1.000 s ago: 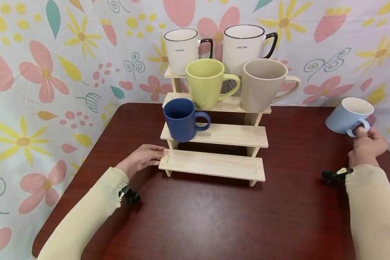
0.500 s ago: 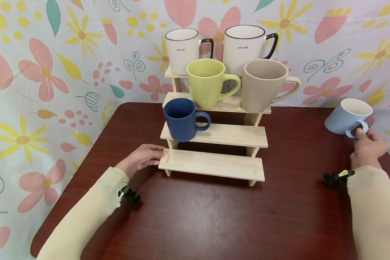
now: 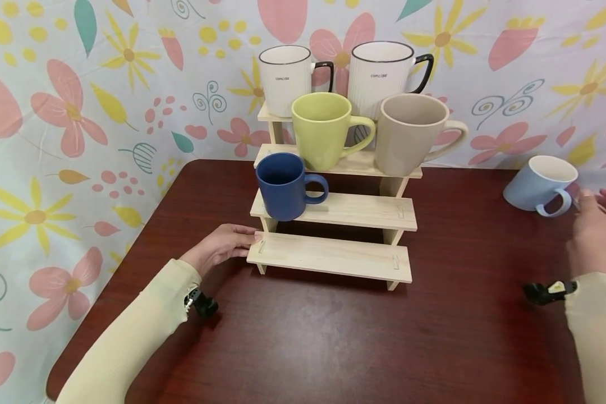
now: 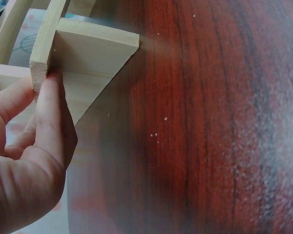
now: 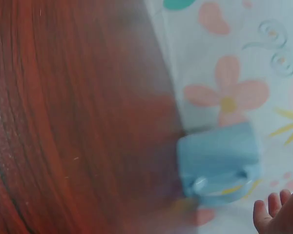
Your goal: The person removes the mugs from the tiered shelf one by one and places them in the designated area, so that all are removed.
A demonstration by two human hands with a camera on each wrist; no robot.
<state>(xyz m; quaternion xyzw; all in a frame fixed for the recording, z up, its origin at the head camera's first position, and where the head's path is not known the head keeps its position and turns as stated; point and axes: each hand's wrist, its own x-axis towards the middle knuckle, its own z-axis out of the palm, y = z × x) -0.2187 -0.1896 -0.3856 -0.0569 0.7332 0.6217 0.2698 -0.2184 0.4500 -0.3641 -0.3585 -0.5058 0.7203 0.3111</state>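
Note:
My left hand (image 3: 222, 247) pinches the left end of the lowest board of a pale wooden stepped rack (image 3: 333, 255). The left wrist view shows thumb and fingers on either side of the board edge (image 4: 41, 53). Over by the right rear of the table, a light blue mug (image 3: 532, 185) stands with its handle toward me. Just right of that handle is my right hand (image 3: 597, 233), apart from the mug, fingers loosely bent and holding nothing. The right wrist view has the mug (image 5: 219, 156) blurred, with a few fingertips (image 5: 273, 202) at the lower right.
Two white mugs with black handles, left (image 3: 284, 81) and right (image 3: 379, 78), occupy the top step. Below them are a lime green mug (image 3: 320, 132) and a beige mug (image 3: 406, 137). A dark blue mug (image 3: 283, 188) sits one step lower. Flowered cloth (image 3: 131, 84) hangs behind the table (image 3: 308, 336).
My right hand has let go of the light blue mug's handle and moved right. The mug has shifted barely at all. My left hand keeps its hold on the rack.

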